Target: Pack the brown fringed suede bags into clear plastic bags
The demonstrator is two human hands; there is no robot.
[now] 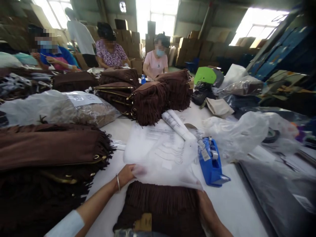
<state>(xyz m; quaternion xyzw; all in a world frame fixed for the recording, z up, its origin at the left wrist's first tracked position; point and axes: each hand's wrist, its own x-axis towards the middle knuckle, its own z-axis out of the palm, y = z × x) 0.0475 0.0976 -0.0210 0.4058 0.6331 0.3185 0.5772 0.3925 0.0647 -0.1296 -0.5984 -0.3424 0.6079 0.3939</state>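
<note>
Left hand (127, 174) pinched the clear plastic bag (164, 161) at its mouth, over the brown fringed bag (160, 205) on the bench (232, 200). Right hand (203, 202) mostly hidden, grip unclear. Best kept taut, mouth wide, fringe flat.

the right hand (201, 197) is mostly hidden under the translucent plastic bag (168, 158), so its fingers and grip cannot be told. the left hand (127, 174) has its fingertips tucked under the same bag's edge. the brown fringed bag (160, 207) is cut off by the bottom edge, its top covered by the plastic. the stack of brown bags (44, 158) runs off the left edge. print on the paper sheets (153, 135) is too blurred to read.
</note>
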